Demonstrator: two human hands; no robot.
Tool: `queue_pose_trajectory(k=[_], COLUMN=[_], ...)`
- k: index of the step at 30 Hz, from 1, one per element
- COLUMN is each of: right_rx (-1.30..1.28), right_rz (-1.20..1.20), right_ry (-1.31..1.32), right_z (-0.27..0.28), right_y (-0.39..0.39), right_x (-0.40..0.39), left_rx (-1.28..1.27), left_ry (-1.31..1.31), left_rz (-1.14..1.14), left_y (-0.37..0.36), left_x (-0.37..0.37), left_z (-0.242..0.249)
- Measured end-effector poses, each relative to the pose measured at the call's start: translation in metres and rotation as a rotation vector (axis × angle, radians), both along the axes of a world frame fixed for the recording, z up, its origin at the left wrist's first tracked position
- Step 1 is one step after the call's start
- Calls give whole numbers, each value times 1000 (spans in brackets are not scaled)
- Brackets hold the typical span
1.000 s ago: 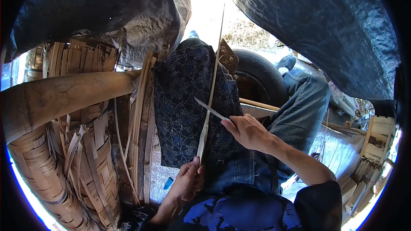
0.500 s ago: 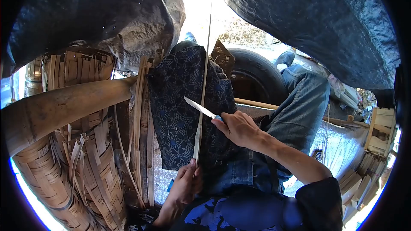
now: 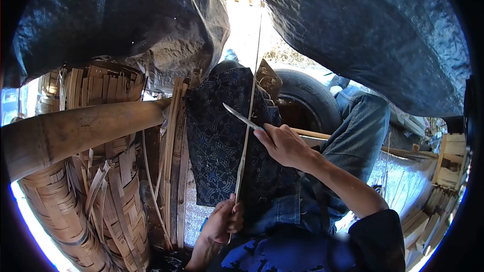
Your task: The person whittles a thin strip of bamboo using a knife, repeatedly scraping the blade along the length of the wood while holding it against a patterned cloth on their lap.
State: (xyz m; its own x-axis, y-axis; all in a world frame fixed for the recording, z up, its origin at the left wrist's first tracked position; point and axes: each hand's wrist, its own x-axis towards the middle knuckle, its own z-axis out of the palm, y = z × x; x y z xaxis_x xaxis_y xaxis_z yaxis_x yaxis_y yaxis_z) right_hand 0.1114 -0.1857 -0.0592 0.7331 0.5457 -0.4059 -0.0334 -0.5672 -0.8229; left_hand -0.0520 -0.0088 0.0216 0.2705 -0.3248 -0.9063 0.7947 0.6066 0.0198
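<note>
Strip (image 3: pixel 244 153) runs up the patterned cloth (image 3: pixel 214 138), lower end pinched between left hand's (image 3: pixel 223 220) thumb and fingers. Knife (image 3: pixel 238 114) crosses it just beyond right hand's (image 3: pixel 285 145) fingers, which are closed around the handle. Tire (image 3: pixel 315 95) beyond those fingers.

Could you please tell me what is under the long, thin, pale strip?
The dark blue patterned cloth shows beneath the strip; what the left hand covers cannot be seen.

Dark cloth (image 3: pixel 214 141) — pale-blue dotted motifs, blue jeans (image 3: pixel 357 121)
</note>
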Motion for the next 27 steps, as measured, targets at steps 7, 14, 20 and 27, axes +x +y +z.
queue_pose_trajectory(k=[7,14,20,27], right_rx=[-63,-116,-123,2], right_rz=[73,15,41,44], right_ry=[-194,-278,-161,-40], right_z=[-5,-25,-35,-1], right_y=[-5,9,18,4], right_x=[-9,10,49,21], left_rx=[8,6,-10,-107], left_ry=[-38,-9,49,56], left_rz=[45,26,82,116], left_y=[11,10,13,20], left_x=[-11,-20,-31,-29], left_z=[2,6,6,-7])
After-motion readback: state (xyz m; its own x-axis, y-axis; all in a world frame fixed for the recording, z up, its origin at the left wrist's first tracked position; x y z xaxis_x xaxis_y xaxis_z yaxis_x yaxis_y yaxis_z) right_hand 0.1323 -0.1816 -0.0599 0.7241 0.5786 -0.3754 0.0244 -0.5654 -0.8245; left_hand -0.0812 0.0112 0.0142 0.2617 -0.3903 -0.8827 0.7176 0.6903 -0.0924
